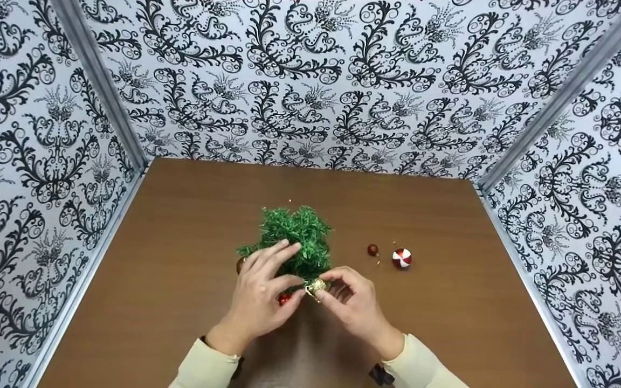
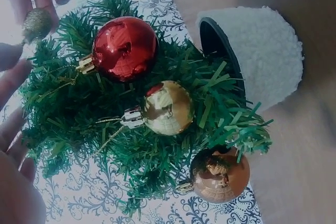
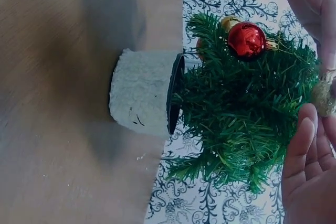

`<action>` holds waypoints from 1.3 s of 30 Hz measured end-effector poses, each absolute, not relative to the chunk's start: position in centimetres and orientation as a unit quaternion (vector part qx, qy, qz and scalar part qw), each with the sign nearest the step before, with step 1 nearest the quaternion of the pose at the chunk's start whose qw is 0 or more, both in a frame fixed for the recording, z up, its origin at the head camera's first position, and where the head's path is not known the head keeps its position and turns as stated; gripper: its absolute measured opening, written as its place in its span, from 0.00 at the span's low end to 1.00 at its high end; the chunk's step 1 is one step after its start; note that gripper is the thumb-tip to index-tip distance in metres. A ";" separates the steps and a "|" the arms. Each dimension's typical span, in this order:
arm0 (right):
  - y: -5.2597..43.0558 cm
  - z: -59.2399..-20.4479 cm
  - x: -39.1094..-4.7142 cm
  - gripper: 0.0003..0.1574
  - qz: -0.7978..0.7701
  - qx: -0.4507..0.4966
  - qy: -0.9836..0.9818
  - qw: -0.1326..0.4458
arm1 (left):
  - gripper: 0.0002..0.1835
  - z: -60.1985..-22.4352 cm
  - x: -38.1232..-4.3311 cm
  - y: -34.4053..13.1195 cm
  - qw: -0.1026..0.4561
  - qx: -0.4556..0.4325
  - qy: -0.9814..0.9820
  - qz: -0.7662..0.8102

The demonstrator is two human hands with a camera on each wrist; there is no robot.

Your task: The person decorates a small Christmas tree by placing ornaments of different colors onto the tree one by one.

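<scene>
A small green artificial Christmas tree (image 1: pixel 299 231) stands in a fuzzy white pot (image 3: pixel 142 90). In front of it my right hand (image 1: pixel 358 302) pinches a glittery gold bauble (image 1: pixel 317 286) between thumb and fingers. My left hand (image 1: pixel 262 293) reaches from the other side, thumb and index tips together at the bauble's cap and hanging loop, other fingers spread against the branches. On the tree, the left wrist view shows a shiny red bauble (image 2: pixel 126 48), a smooth gold bauble (image 2: pixel 169 107) and a copper-brown bauble (image 2: pixel 220 176).
On the brown table (image 1: pixel 423 323), right of the tree, lie a small dark red bauble (image 1: pixel 373 249) and a red-and-white striped bauble (image 1: pixel 402 258). Walls with a black scroll pattern (image 1: pixel 310 97) enclose the table at the back and both sides.
</scene>
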State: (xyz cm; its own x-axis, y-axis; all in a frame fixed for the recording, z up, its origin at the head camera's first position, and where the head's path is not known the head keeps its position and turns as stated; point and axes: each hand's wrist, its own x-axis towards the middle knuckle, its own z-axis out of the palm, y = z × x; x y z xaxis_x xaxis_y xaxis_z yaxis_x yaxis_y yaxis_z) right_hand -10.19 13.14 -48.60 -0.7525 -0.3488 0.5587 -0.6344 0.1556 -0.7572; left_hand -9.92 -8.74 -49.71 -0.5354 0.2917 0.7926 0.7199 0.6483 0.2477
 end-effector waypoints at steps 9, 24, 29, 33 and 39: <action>13.1 -48.4 -10.1 0.14 0.555 0.317 -0.759 0.122 | 0.07 -49.5 -9.8 -8.5 0.373 -0.309 -0.834 -0.263; 13.9 -52.2 -11.6 0.20 0.415 0.392 -0.797 0.198 | 0.03 -49.5 -9.8 -7.9 0.385 -0.308 -0.829 -0.265; 13.3 -51.9 -11.6 0.17 0.415 0.395 -0.793 0.208 | 0.03 -49.7 -9.8 -7.7 0.382 -0.299 -0.833 -0.264; 12.9 -51.9 -11.5 0.15 0.416 0.400 -0.788 0.215 | 0.03 -49.8 -9.8 -7.8 0.385 -0.292 -0.835 -0.262; 12.3 -51.9 -11.7 0.07 0.434 0.400 -0.773 0.231 | 0.05 -49.9 -9.8 -7.7 0.389 -0.287 -0.833 -0.270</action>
